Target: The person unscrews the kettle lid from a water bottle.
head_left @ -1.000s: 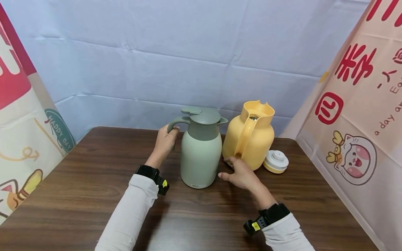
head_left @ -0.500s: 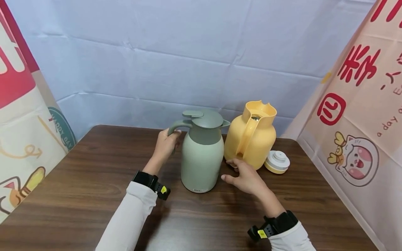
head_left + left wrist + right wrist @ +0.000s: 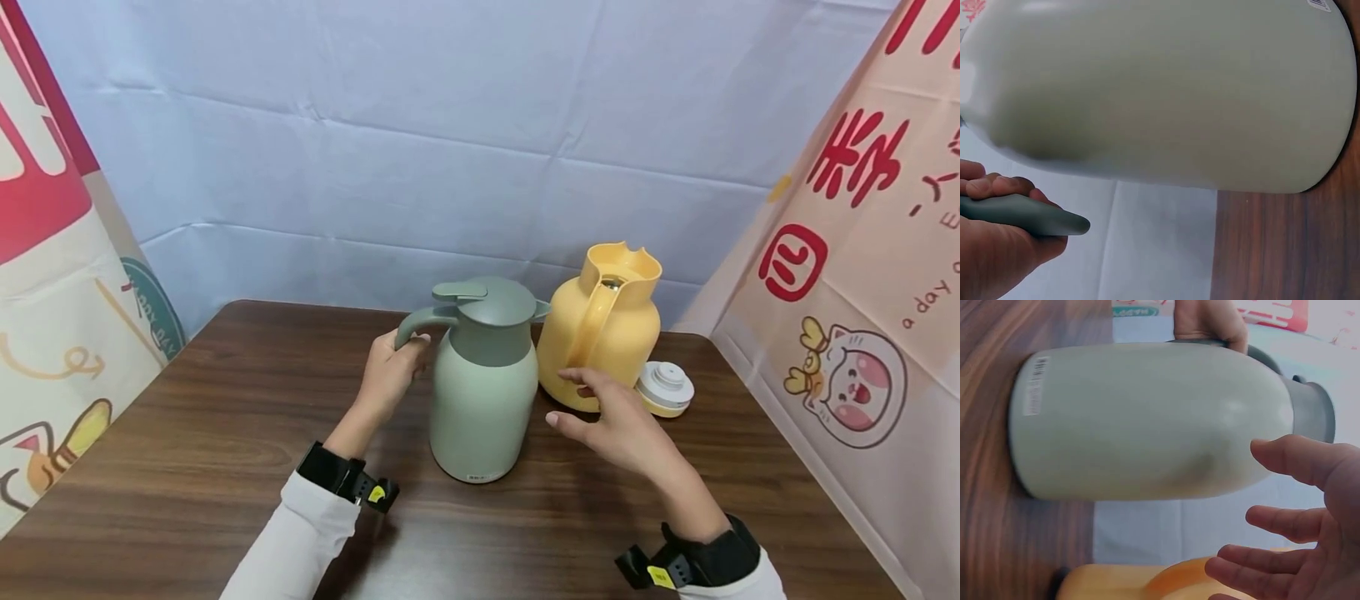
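Left hand [image 3: 390, 371]: fingers curled round the handle of the green jug [image 3: 480, 392], centre frame, upright on the tabletop [image 3: 187, 433]. Right hand [image 3: 618, 421]: fingers spread, holding nothing, between green jug and yellow jug [image 3: 603, 333]. White lid [image 3: 663, 387]: right of yellow jug.

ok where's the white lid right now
In the head view the white lid lies on the table at the far right, right beside the yellow jug, past the right hand.

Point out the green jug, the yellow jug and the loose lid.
green jug [image 3: 480, 417], head view, on its pale body.
yellow jug [image 3: 626, 333], head view, right of its handle.
loose lid [image 3: 664, 385], head view, on its white top.
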Demonstrator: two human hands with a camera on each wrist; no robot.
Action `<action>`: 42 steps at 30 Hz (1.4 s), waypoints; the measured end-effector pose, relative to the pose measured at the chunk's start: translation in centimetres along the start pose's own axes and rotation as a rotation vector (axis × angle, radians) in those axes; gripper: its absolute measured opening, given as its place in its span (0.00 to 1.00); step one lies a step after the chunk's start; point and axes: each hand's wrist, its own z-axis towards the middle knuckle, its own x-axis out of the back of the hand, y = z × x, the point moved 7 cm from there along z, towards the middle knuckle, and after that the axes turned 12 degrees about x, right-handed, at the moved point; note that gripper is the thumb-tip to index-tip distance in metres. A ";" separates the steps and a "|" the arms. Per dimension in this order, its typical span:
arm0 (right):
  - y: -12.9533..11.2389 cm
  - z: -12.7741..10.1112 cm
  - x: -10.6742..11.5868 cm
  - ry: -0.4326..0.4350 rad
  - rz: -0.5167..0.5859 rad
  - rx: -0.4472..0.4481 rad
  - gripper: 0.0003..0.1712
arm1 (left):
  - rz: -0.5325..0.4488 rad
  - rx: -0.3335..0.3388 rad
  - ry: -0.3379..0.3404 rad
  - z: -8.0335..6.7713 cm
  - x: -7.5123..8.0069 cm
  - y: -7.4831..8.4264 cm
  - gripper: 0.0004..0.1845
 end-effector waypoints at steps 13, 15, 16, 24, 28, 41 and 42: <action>-3.7 0.1 3.3 0.136 -0.019 0.122 0.32 | -0.001 0.010 -0.008 -2.9 -0.4 0.3 0.22; -4.1 0.2 3.8 0.173 -0.021 0.146 0.31 | -0.008 0.012 -0.024 -3.2 -0.5 0.4 0.22; -4.2 0.2 4.1 0.186 -0.019 0.155 0.31 | -0.008 0.009 -0.032 -3.4 -0.6 0.5 0.22; -5.4 0.2 4.6 0.233 -0.009 0.211 0.30 | 0.006 -0.030 -0.035 -4.5 -0.9 0.7 0.21; -6.3 0.4 4.7 0.257 -0.004 0.243 0.31 | -0.005 -0.043 -0.041 -4.9 -1.0 0.7 0.22; -7.4 0.7 4.7 0.266 -0.007 0.290 0.32 | -0.028 -0.007 -0.092 -5.5 -1.0 1.5 0.22; -7.6 0.8 4.8 0.264 -0.012 0.300 0.32 | -0.027 -0.005 -0.095 -5.5 -1.0 1.5 0.22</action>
